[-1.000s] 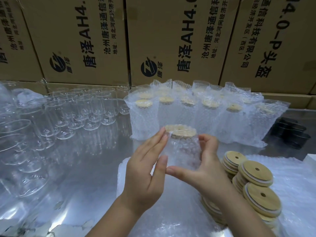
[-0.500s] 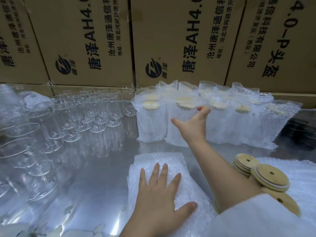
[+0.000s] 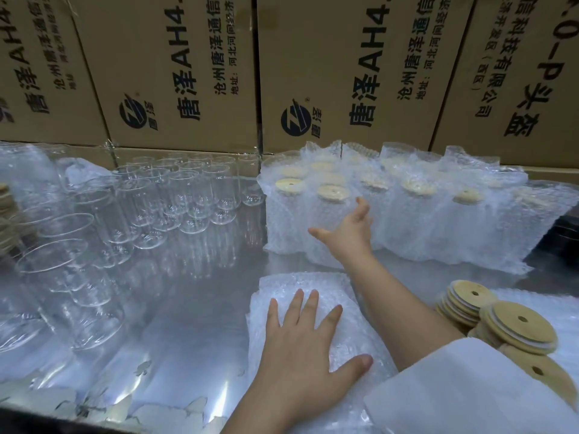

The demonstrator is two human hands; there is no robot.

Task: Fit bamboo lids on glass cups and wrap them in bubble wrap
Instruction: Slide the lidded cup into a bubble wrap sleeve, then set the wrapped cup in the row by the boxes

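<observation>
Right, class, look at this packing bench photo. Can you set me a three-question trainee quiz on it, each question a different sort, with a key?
1. True or false: the left hand lies flat, fingers spread, on the bubble wrap sheets.
2. Fill in: seen from the camera, the empty glass cups stand to the ___ of the wrapped cups.
3. Pick one: the right hand reaches out to A) the wrapped cups, B) the empty glass cups, C) the bubble wrap sheets.

Key: 1 true; 2 left; 3 A.
</observation>
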